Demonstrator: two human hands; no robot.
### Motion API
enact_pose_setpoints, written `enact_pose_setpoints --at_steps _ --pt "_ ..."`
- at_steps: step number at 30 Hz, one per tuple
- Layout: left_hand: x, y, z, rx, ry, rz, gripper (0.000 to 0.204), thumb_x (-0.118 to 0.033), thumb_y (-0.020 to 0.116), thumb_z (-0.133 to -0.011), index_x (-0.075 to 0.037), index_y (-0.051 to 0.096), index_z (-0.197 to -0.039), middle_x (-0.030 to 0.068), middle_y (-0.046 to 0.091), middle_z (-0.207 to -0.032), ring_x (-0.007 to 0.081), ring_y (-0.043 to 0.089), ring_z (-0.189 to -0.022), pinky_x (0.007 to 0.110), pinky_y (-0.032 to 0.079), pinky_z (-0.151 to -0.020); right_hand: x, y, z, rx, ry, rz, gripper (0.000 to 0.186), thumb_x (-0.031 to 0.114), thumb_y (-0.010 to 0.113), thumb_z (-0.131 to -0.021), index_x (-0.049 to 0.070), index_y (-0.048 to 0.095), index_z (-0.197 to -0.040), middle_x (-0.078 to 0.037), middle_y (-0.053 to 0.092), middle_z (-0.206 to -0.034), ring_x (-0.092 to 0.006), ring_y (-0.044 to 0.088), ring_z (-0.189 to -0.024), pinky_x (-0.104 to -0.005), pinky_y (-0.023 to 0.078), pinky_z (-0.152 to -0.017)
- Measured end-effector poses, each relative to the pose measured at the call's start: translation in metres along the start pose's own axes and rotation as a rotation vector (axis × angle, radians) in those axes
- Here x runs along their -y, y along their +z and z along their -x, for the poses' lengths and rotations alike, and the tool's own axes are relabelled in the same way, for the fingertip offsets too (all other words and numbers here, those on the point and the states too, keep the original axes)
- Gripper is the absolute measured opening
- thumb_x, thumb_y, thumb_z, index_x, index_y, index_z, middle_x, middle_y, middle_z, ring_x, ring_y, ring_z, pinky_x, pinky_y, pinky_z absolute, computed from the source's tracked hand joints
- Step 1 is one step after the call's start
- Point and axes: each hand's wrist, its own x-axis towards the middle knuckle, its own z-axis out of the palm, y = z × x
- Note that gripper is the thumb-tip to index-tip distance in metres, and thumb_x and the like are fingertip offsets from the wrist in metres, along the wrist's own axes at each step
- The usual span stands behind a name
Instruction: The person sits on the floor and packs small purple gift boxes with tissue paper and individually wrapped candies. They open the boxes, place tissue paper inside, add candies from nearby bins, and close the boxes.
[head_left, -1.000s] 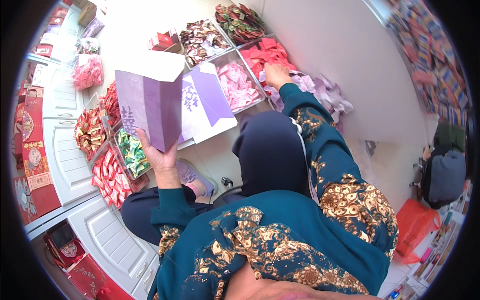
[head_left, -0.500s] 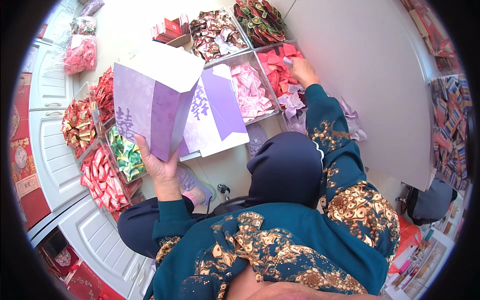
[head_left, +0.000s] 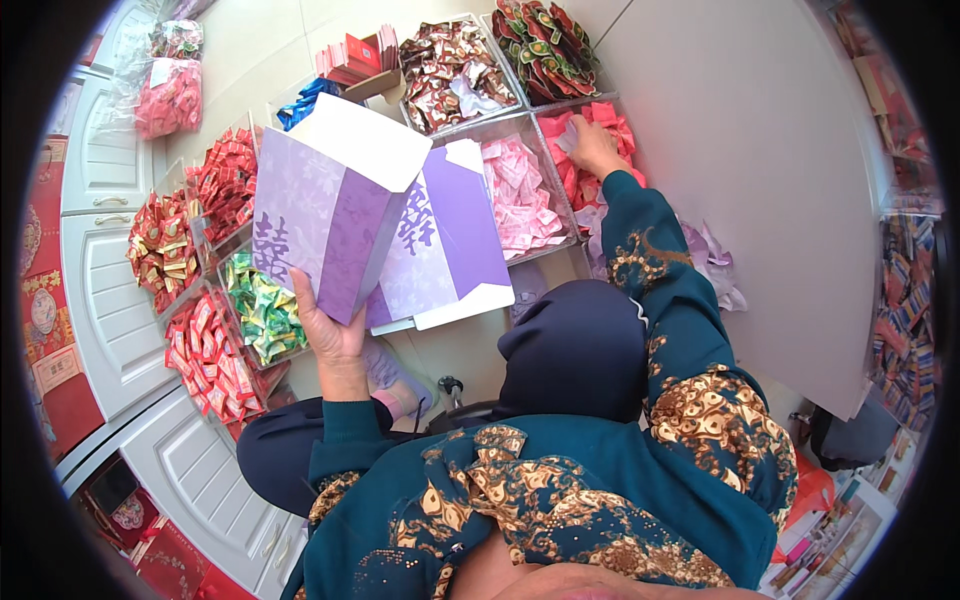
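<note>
My left hand (head_left: 333,335) grips an open purple gift box (head_left: 300,205) by its lower corner, thumb on the printed front. The box is tilted, its white flap (head_left: 375,135) raised. More flat purple and white boxes (head_left: 460,225) lie just right of it. My right hand (head_left: 597,150) reaches over a clear bin of coral-red wrapped sweets (head_left: 615,125), fingers closed. A small lilac wrapped sweet (head_left: 569,138) shows at its fingertips. Pink wrapped sweets (head_left: 520,190) fill the adjoining bin.
Bins of brown-and-white packets (head_left: 450,75), dark red-green packets (head_left: 545,50), green sweets (head_left: 262,305) and red sweets (head_left: 208,360) surround the boxes. Red cards (head_left: 355,62) stand at the back. White cabinets (head_left: 110,300) line the left; a large pale panel (head_left: 770,180) is at right.
My right hand has shifted slightly left and deeper over the coral-red sweets. The view has moved a little; blue packets now show behind the held box, which stays in my left hand.
</note>
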Motion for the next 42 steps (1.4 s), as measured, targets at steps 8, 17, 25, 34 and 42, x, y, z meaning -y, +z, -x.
enact_pose_setpoints --at_steps 8,17,25,34,42 --pt "-0.003 -0.004 -0.004 -0.003 0.012 -0.022 0.065 -0.049 0.064 -0.084 -0.001 0.048 -0.124 0.0131 0.060 -0.118 0.0280 0.057 -0.109 0.042 0.043 -0.096 -0.004 -0.020 -0.001 -0.093 0.086 -0.013 0.063 0.042 0.079 -0.062 0.004 0.063 -0.109 -0.018 0.066 -0.104 -0.0307 0.066 -0.093 -0.0393 0.052 -0.079" --pt "-0.010 -0.002 -0.001 -0.026 -0.010 -0.038 0.062 -0.047 0.064 -0.085 -0.002 0.049 -0.124 0.0110 0.060 -0.119 0.0267 0.058 -0.108 0.041 0.046 -0.093 0.069 0.034 0.026 0.007 -0.386 -0.160 0.040 0.026 0.072 -0.064 -0.002 0.065 -0.092 -0.020 0.066 -0.091 -0.0365 0.064 -0.087 -0.0419 0.051 -0.078" --pt "-0.008 -0.004 -0.002 -0.023 -0.028 -0.037 0.059 -0.046 0.063 -0.086 -0.005 0.048 -0.127 0.0102 0.059 -0.122 0.0274 0.057 -0.110 0.042 0.045 -0.095 0.093 0.084 0.030 0.051 -0.445 0.027 0.025 0.005 0.064 -0.068 0.002 0.065 -0.093 -0.021 0.059 -0.102 -0.0401 0.058 -0.099 -0.0468 0.048 -0.082" --pt "0.003 -0.016 -0.018 -0.059 0.098 -0.121 0.057 -0.039 0.062 -0.089 -0.004 0.043 -0.131 0.0115 0.056 -0.123 0.0273 0.057 -0.112 0.042 0.045 -0.097 0.081 0.001 0.058 -0.084 -0.123 -0.786 0.061 0.018 0.074 -0.072 0.006 0.046 -0.125 -0.018 0.065 -0.101 -0.0324 0.065 -0.092 -0.0410 0.052 -0.080" --pt "0.021 -0.008 -0.022 0.089 0.172 -0.390 0.066 -0.025 0.066 -0.088 -0.004 0.030 -0.140 0.0113 0.046 -0.133 0.0253 0.048 -0.121 0.040 0.040 -0.103 0.130 -0.119 0.090 0.453 -0.442 -1.418 0.051 0.013 0.069 -0.084 0.005 0.044 -0.128 -0.007 0.062 -0.112 -0.0146 0.061 -0.097 -0.0285 0.052 -0.080"
